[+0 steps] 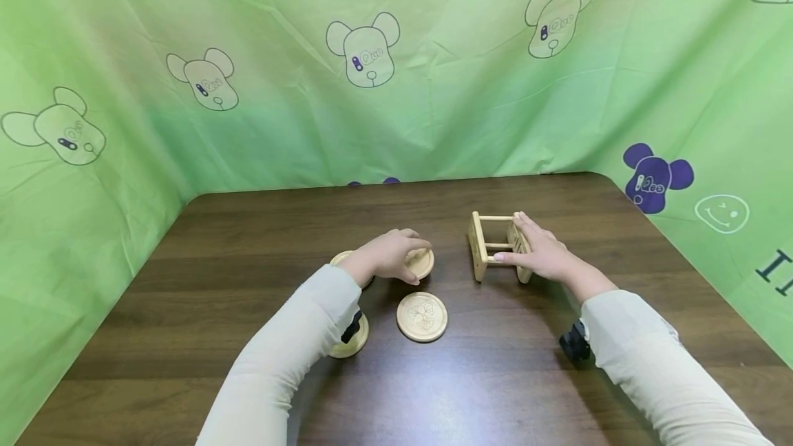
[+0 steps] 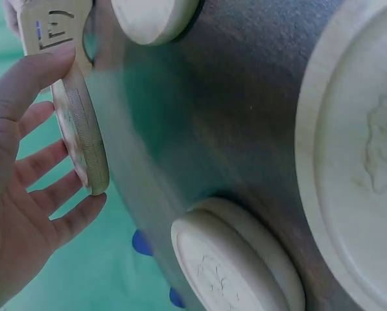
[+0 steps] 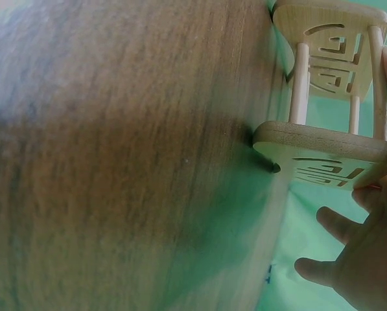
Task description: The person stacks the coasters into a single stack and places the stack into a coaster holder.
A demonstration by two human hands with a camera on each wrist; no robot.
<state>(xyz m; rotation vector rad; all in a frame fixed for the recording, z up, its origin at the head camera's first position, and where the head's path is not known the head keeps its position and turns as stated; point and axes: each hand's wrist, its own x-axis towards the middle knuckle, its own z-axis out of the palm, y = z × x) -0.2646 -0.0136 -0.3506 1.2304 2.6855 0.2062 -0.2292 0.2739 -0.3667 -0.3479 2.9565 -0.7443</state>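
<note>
My left hand (image 1: 389, 255) pinches a round pale wooden coaster (image 1: 422, 263) by its rim, thumb against fingers. In the left wrist view that coaster (image 2: 88, 139) stands tilted on edge, off the table. My right hand (image 1: 542, 253) grips the right side of a small wooden coaster rack (image 1: 478, 248), thumb over a front rod. The right wrist view shows the rack's cut-out side panels (image 3: 329, 141) joined by round rods. Nearest the left hand on the table lies a coaster with a carved flower (image 1: 423, 317). Two other coaster spots are partly hidden by the left arm.
A coaster (image 1: 356, 340) lies beside the left wrist camera, and another coaster (image 1: 338, 257) shows behind the left wrist. One tabletop coaster (image 2: 212, 272) appears stacked on another. The brown wooden table (image 1: 495, 377) ends at a green printed cloth (image 1: 446, 115) behind.
</note>
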